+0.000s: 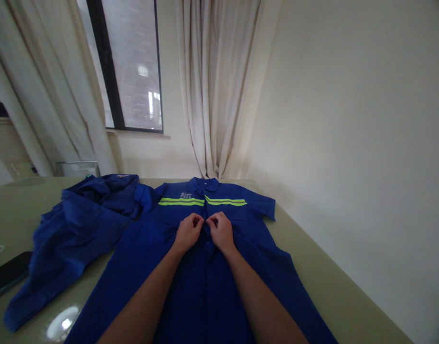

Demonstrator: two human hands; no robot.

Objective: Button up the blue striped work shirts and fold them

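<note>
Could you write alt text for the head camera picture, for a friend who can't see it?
A person's left hand and right hand pinch the front of a collared blue garment with yellow-green stripes, laid out on a table. A crumpled second garment lies to its left, near a phone-like object; behind are pale curtains and a window.

Crumpled blue garment on surface at left; dark phone just beside, white cable near. Behind: dark-framed window between pale curtains; plain wall right.
</note>
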